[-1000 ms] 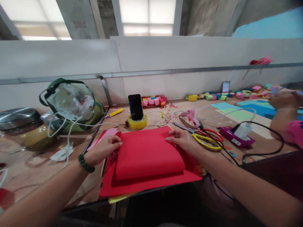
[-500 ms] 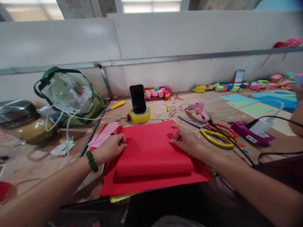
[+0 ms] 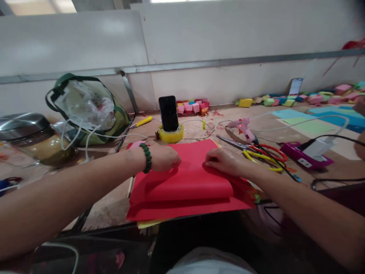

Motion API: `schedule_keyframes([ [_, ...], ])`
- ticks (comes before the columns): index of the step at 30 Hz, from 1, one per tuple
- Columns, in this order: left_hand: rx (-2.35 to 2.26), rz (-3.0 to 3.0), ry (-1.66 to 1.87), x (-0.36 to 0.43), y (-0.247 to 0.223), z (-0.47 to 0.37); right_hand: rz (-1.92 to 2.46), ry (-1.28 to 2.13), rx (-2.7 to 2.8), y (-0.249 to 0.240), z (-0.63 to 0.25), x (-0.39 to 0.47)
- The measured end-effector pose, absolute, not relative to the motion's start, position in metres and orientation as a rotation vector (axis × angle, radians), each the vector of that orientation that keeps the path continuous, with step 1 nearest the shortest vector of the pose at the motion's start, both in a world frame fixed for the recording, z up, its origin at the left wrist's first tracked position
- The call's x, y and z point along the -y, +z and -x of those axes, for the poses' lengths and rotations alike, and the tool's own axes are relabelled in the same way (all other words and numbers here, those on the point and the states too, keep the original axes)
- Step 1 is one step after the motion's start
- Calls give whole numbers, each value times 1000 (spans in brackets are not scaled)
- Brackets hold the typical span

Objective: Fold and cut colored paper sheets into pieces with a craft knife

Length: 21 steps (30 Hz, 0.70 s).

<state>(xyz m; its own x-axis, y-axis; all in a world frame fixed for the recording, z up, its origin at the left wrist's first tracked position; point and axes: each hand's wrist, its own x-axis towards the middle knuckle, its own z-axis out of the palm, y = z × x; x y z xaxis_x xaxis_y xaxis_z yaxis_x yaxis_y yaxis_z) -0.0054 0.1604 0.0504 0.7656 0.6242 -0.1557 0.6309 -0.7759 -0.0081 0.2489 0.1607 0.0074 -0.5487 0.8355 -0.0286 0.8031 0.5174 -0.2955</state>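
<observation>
A red sheet of paper (image 3: 188,186) is curled over at its near side, on top of more red paper (image 3: 182,213) at the table's front edge. My left hand (image 3: 165,159), with a green bead bracelet (image 3: 146,158) at the wrist, rests closed on the middle of the folded sheet. Its fingertips are tucked against the paper and partly hidden. On the sheet's right part lies my right hand (image 3: 224,160), thumb and fingers closed together at the paper. Yellow paper (image 3: 152,223) sticks out beneath the stack.
Beyond the paper, a phone (image 3: 168,112) stands in a yellow tape roll (image 3: 172,135). On the right lie scissors (image 3: 262,156), a pink glue gun (image 3: 242,127) and a purple power strip (image 3: 309,158). A green bag (image 3: 114,121) and a glass jar (image 3: 37,146) stand left.
My left hand has moved right, from the sheet's left edge to its middle. My right hand stays on the right part, its fingers now closer together. The camera view has tilted down slightly.
</observation>
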Motion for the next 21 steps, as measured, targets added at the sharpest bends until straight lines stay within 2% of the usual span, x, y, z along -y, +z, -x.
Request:
schedule_keyframes([
  [5,-1149,-2895,-283,-141,33,-28,1435,492,2735,18,-245,-169],
  [9,-1139,-2887,-94,-129,16,-24,1493,510,2750,23,-239,-169],
  [15,-894,-2671,214,-126,-7,-7,1572,528,2788,25,-232,-169],
  [21,-907,-2687,-55,-126,-15,-9,1615,259,2873,33,-224,-147],
])
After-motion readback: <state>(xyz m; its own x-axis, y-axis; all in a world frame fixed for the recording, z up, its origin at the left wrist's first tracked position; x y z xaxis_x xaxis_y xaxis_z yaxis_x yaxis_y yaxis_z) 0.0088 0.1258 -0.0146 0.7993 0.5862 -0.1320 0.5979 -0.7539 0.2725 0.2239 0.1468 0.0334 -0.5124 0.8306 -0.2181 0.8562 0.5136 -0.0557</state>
